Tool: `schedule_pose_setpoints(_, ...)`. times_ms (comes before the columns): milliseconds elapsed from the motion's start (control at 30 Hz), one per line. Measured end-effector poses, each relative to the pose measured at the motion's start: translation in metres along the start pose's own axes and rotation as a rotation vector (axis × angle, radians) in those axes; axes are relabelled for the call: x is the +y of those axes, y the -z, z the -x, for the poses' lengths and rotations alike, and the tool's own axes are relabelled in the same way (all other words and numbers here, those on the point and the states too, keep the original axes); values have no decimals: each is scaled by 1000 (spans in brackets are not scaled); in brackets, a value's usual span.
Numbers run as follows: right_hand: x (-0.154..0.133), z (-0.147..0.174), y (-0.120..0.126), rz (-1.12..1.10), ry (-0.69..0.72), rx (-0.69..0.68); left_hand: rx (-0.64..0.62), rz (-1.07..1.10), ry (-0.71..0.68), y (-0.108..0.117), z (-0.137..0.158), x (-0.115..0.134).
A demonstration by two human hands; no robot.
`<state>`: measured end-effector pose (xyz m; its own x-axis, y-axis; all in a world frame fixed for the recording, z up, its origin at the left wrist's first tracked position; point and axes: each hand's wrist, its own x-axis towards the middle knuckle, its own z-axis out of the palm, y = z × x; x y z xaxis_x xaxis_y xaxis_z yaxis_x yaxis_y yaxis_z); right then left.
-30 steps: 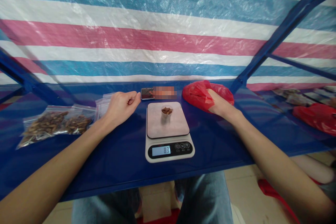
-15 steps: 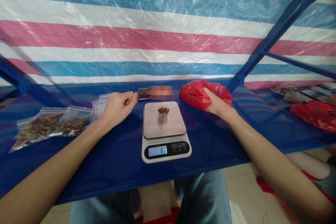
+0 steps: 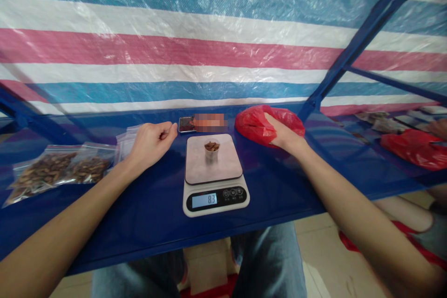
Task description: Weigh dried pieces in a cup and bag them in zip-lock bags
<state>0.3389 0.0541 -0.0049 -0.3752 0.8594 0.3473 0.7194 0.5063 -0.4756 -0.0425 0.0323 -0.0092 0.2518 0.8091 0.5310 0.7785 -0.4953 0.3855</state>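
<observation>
My right hand (image 3: pixel 284 136) reaches into a red plastic bag (image 3: pixel 254 125) on the blue table, and the bag hides its fingers. Curled into a loose fist, my left hand (image 3: pixel 154 142) rests beside some clear zip bags (image 3: pixel 124 142), with nothing visible in it. Between my hands stands a white kitchen scale (image 3: pixel 213 170) whose display reads 8.3. On its plate sits a small clear cup (image 3: pixel 211 152) holding brown, dry-looking pieces (image 3: pixel 211 145).
Two filled zip bags of brown pieces (image 3: pixel 49 167) lie at the left. A phone-like device (image 3: pixel 186 124) is behind the scale, partly blurred out. Blue posts (image 3: pixel 344 63) and a striped sheet (image 3: pixel 209 51) stand behind. Another person's arm (image 3: pixel 405 213) and red bag (image 3: pixel 414 148) are at the right.
The view has shifted slightly, so everything sits a little further left. Both my hands keep their places, and the scale reading stays at 8.3. Another person's hand now shows at the far right.
</observation>
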Motion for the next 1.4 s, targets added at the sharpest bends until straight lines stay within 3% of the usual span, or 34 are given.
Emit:
schedule_pose_setpoints(300,5,-16,19,-57,-27,-43,3,3,0,0,1,-1)
schedule_pose_setpoints(467,-4,-11,27,-336,-137,-35,9,8,14,3,1,-1)
schedule_pose_setpoints(767,4,19,69,-400,-251,110,11,8,20,3,1,-2)
schedule_pose_setpoints(967,-29,22,98,-361,-190,211,4,5,15,3,0,1)
schedule_pose_setpoints(1067,-63,8,83,-370,-89,97,4,7,8,3,0,3)
schedule_pose_setpoints(1233,-119,-19,29,-360,57,-179,24,23,11,4,0,1)
schedule_pose_setpoints(1400,-137,-36,2,-240,174,-316,53,31,23,5,0,0)
